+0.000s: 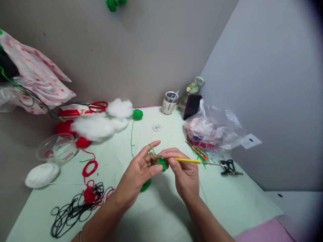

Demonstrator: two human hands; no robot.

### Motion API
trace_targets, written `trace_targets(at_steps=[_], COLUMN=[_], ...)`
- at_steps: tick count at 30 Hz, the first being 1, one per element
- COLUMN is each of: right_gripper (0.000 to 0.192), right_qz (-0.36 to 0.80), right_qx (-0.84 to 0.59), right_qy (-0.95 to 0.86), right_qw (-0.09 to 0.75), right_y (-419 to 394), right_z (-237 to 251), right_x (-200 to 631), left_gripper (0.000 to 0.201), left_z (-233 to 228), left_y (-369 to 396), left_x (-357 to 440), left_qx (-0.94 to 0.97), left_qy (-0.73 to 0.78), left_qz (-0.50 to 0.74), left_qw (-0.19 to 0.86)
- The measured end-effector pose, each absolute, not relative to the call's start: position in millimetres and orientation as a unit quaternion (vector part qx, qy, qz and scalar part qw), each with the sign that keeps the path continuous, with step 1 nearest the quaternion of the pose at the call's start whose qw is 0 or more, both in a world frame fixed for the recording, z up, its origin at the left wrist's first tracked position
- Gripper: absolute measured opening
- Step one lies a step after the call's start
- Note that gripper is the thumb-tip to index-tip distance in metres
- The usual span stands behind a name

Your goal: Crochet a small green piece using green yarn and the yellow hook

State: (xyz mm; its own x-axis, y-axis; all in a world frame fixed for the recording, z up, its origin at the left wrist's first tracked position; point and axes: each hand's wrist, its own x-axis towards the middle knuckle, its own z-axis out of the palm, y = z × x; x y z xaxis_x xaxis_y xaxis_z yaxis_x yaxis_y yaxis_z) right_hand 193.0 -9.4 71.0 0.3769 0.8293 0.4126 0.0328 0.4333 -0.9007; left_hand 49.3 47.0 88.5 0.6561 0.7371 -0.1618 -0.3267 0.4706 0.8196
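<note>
Both hands meet just above the middle of the desk (161, 208). The left hand (137, 173) pinches a small green crochet piece (161, 163) between thumb and fingers, its index finger raised with a loop of green yarn (131, 136) over it. That yarn runs away from the hand across the desk to a green yarn ball (137, 114) well beyond the fingertips. The right hand (183, 171) closes on a yellow-handled crochet hook (188, 160), tip pushed into the green piece, handle pointing off to the right. Just under the left hand, another green crochet bit (145, 185) lies on the desk.

Left of the left hand: a tangle of red yarn (90, 167), then black cord (69, 211) in loose coils nearer the forearm. Further left sit a clear plastic bowl (57, 148) and a white oval pad (41, 174). Beyond those, white stuffing (101, 124) is heaped with red scissors (97, 107) behind it.

Right of the right hand, black clips (228, 167) rest just past the hook's end, and a crinkled plastic bag (214, 132) sits behind them. Far beyond both hands stand a small tin (169, 102), a phone (192, 106) and a bottle (192, 89) by the wall.
</note>
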Motion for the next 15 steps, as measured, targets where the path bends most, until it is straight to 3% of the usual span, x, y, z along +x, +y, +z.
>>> trace_targets(at_steps=[6, 15], right_gripper=[0.018, 0.023], right_qz=[0.347, 0.327], right_qx=[-0.43, -0.433], right_qy=[-0.384, -0.411], right_qw=[0.74, 0.733], right_y=[-7.8, -11.7], right_z=[70.0, 75.1], right_x=[195.7, 193.7], left_gripper=[0.044, 0.037], left_z=[89.4, 85.9], left_y=[47.7, 47.3], left_x=[46.8, 45.2], left_qx=[0.426, 0.46], left_qy=[0.298, 0.316], left_qz=[0.36, 0.371], left_qw=[0.775, 0.742])
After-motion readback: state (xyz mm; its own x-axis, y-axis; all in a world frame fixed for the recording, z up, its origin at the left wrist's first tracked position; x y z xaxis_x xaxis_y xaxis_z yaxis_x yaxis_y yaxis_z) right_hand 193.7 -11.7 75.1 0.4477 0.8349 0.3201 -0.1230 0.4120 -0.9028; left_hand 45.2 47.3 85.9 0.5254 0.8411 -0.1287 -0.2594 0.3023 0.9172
